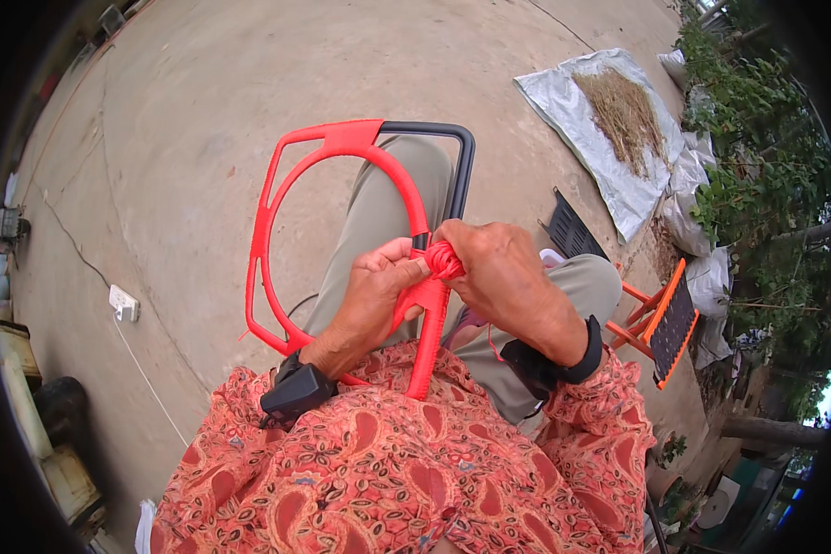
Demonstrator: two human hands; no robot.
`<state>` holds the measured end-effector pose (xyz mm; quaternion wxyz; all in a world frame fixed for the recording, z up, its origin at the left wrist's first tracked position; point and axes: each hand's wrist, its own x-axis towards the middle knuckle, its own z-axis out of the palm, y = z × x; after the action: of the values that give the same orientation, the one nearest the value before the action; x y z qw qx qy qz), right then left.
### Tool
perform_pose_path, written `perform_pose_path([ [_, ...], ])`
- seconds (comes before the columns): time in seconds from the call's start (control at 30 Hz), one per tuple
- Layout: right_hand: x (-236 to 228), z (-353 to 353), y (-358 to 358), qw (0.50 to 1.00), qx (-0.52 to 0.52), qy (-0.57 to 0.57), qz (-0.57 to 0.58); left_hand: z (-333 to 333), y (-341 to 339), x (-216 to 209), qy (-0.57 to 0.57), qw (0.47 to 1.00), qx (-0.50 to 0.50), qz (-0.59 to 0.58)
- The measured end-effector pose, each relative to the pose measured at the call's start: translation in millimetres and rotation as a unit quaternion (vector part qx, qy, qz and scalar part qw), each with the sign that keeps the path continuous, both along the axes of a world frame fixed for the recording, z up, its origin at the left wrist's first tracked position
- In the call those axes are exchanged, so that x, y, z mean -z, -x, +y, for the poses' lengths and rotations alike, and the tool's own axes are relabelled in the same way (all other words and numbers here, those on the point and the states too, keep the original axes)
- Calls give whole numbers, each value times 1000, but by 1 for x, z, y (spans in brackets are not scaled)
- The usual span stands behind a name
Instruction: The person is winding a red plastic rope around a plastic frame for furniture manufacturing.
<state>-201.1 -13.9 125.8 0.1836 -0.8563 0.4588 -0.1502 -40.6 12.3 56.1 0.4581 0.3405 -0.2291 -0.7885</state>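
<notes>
A tubular frame with a ring inside it (pixel 260 242) rests across my lap, mostly wrapped in red cord. Its upper right corner is bare black tube (pixel 463 171), and a short black stretch also shows on the ring beside my hands. My left hand (pixel 365 295) is closed round the ring's right side, its thumb against a small wound bundle of red cord (pixel 444 260). Curled over that bundle from the right is my right hand (pixel 508 277), right by the frame's side bar. A thin red strand hangs below the right hand. Its fingertips are partly hidden.
On the concrete floor at left lies a white power strip (pixel 124 303) with cables. A folding stool with orange legs and a black top (pixel 671 323) stands at right. Beyond it, dried plant matter (pixel 623 115) lies on a white sheet (pixel 554 97), near leafy plants (pixel 757 175).
</notes>
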Motion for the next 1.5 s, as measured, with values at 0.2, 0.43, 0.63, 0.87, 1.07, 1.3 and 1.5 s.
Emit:
perform_pose_path([
  [0.2, 2, 0, -3, 993, 7, 46, 109, -3, 4, 7, 2, 1000, 1, -15],
  [0.43, 14, -18, 3, 997, 33, -65, 13, -7, 4, 23, 45, 999, 15, -10],
  [0.63, 16, -24, -18, 999, 30, 4, -23, 0, 9, 17, 51, 998, -24, -38],
  [0.87, 23, -25, -19, 993, 12, 7, -120, -3, 6, 28, -9, 996, -59, -59],
  [1.07, 19, -18, 11, 957, 130, -125, -230, -18, 4, 12, -44, 991, -121, -24],
  [1.3, 26, -17, -1, 982, 58, -100, -152, -20, 8, 16, -41, 994, -90, -42],
  [1.5, -8, -15, 63, 887, 33, -394, -239, -13, 7, 16, -43, 996, -73, -18],
])
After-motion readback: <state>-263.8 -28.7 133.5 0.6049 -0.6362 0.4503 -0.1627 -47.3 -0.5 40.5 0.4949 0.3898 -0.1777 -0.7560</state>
